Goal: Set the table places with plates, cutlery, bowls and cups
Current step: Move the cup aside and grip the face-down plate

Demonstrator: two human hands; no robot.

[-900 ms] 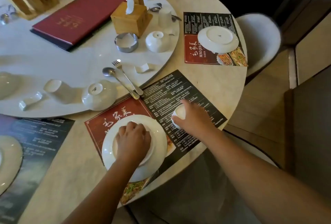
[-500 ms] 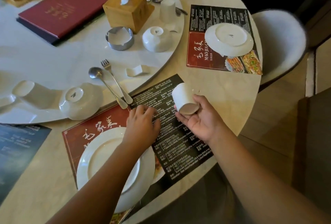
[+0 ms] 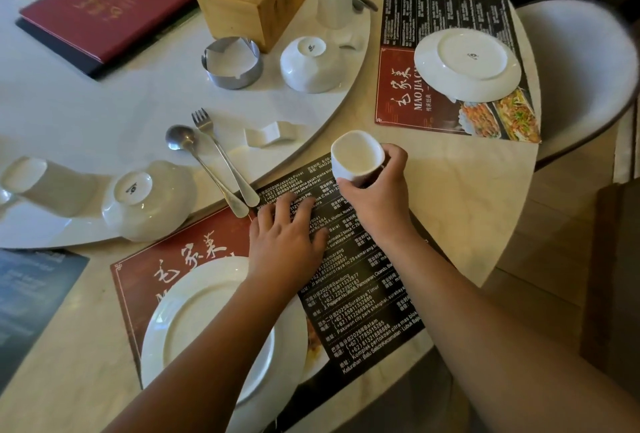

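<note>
Now right hand [image 3: 375,202] gripping cup [image 3: 356,159], left hand [image 3: 285,242] beside it

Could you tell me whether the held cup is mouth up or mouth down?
Mouth up, slightly tilted: the cup shows its empty inside in the right hand.

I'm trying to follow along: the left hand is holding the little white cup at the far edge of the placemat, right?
Not quite. The head view shows the right hand holding the little white cup at the far edge of the placemat. The left hand rests on that placemat, holding nothing.
</note>
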